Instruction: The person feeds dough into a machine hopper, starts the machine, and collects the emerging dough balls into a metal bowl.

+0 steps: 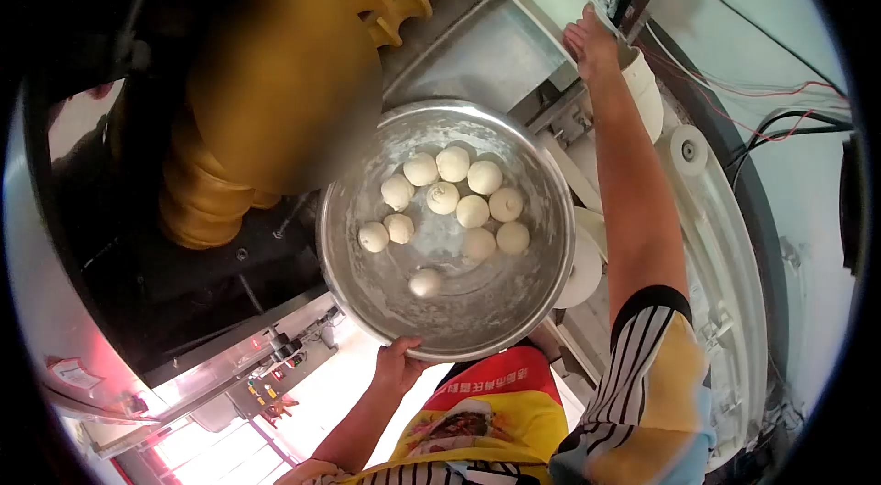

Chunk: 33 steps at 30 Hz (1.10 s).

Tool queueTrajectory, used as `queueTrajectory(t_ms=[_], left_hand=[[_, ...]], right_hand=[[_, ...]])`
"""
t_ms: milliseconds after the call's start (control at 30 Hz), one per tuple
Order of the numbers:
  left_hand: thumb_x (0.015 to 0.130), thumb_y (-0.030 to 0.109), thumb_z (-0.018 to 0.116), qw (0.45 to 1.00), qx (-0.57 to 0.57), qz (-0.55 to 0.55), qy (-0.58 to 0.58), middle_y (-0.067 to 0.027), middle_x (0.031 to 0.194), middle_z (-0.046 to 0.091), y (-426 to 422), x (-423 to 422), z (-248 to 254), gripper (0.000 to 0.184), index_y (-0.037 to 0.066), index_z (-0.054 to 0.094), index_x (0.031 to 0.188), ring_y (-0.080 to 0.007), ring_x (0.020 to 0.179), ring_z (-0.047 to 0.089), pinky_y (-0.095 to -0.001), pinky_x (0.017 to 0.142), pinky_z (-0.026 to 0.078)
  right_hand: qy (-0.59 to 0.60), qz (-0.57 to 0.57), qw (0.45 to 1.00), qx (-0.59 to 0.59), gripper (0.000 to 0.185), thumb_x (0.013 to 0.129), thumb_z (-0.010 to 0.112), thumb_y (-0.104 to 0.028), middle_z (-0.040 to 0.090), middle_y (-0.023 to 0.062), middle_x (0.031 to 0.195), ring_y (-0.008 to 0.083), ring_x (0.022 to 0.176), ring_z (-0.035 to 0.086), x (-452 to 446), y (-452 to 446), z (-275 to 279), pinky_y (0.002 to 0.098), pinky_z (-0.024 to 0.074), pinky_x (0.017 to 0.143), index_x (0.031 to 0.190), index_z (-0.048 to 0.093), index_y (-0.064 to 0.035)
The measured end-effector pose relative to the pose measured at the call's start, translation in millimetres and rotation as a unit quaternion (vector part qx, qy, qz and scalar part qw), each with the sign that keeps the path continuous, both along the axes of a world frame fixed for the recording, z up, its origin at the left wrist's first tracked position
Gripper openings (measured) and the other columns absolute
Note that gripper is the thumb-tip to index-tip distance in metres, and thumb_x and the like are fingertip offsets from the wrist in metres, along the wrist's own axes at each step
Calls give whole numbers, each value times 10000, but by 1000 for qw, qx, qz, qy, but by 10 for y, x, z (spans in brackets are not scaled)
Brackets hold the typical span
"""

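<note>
Steel bowl [459,334], round and with no long axis to speak of, sat in front of the person's body, tilted or level not certain. Left hand [399,367] was at its near rim, thumb lapped over the edge, gripping; the fingers under the rim were hidden. About a dozen pale dough balls [452,164] lay inside, forward of that thumb, most bunched toward the far side. One lone ball [425,282] sat apart, nearer the left hand than the rest.

Right hand [592,43] was well apart from the bowl, out past its far right rim, beside a pale tray [555,3]; fingers partly bent, but whether they gripped anything I could not tell. Left was plainly the nearer hand to the dough.

Edges: ridged yellow rollers [206,200] crowded the bowl's left; a white cylinder [583,274] stood just beside its right rim. Room: floured steel showed around the lone ball and toward the near wall. Yellow-and-red apron [486,393] lay close behind the near rim.
</note>
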<state>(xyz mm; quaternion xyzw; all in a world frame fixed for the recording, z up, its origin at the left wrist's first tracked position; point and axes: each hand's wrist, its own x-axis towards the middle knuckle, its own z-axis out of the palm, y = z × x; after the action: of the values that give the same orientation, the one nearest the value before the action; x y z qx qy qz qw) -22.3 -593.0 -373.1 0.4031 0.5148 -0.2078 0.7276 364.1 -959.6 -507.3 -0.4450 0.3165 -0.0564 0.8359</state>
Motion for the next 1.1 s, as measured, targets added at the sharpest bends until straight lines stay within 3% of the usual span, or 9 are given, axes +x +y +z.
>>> queueTrajectory(t_ms=[133, 333, 467, 533, 600, 700, 800, 933, 1100], left_hand=[[739, -12, 457, 1000, -16, 2, -7, -273, 1177, 385, 3, -3, -13, 544, -77, 206, 1217, -419, 1041, 475, -556, 870, 442], [747, -15, 455, 1000, -23, 12, -8, -270, 1196, 364, 6, -2, -15, 551, -84, 192, 1226, -434, 1054, 456, -574, 874, 426], [750, -17, 464, 999, 2, 22, 25, -279, 1202, 351, -43, 53, 28, 555, -93, 192, 1228, -443, 1045, 458, -585, 870, 418], [762, -8, 477, 999, 16, 22, 38, -289, 1180, 357, -5, 13, 10, 535, -113, 207, 1211, -438, 1048, 453, -585, 868, 417], [771, 1, 481, 998, 19, 15, 54, -289, 1168, 362, -16, 59, 45, 518, -123, 215, 1198, -435, 1044, 455, -585, 866, 420], [782, 10, 480, 998, 22, 24, 52, -284, 1150, 373, -2, 47, 60, 485, -125, 237, 1180, -432, 1017, 475, -572, 852, 439], [784, 3, 467, 999, 0, 22, 48, -280, 1153, 373, 76, -47, -13, 479, -125, 225, 1178, -430, 1008, 484, -571, 838, 452], [767, -19, 457, 1000, -3, 13, 23, -256, 1152, 403, 24, 11, -14, 484, -77, 244, 1197, -423, 1026, 479, -588, 848, 435], [749, -15, 468, 1000, 5, 14, 23, -255, 1161, 407, 22, 15, -23, 514, -51, 241, 1210, -423, 1048, 468, -591, 859, 425]], right_hand=[[2, -26, 999, 25, 604, 765, 604, -476, 549, 154, 991, 226, 921, 534, 7, 8, -7, 317, 425, 831, 1139, 480, -19], [-7, -21, 1000, 14, 751, 729, 630, -502, 525, 174, 1053, 245, 950, 531, 8, 10, 21, 313, 420, 865, 1211, 392, 22], [-60, 23, 921, -384, 682, 716, 682, -388, 521, 134, 1096, 243, 967, 533, -159, 205, 256, 323, 421, 844, 1244, 403, -58], [-96, 116, 913, -380, 505, 734, 678, -242, 537, 94, 1033, 150, 879, 517, -27, 88, -5, 266, 456, 660, 1158, 487, -44], [-124, 60, 970, -199, 387, 774, 630, -197, 559, 63, 987, 119, 885, 506, -36, 57, -60, 249, 444, 701, 1119, 526, -56], [-261, 188, 944, -77, 316, 831, 550, -200, 556, 57, 1037, 148, 923, 520, -586, 372, 735, 278, 420, 788, 1108, 533, -49], [-218, 364, 878, -222, 255, 831, 551, -203, 557, 32, 1002, 138, 897, 524, -778, 413, 908, 264, 431, 756, 1045, 564, -65], [-85, -7, 996, -35, 437, 838, 553, -355, 546, 93, 1000, 164, 915, 527, -242, 83, 262, 263, 444, 752, 1080, 529, 8], [-13, -19, 1000, -11, 556, 831, 544, -402, 518, 162, 1064, 232, 959, 525, 54, -58, -185, 328, 450, 807, 1197, 434, 2]])
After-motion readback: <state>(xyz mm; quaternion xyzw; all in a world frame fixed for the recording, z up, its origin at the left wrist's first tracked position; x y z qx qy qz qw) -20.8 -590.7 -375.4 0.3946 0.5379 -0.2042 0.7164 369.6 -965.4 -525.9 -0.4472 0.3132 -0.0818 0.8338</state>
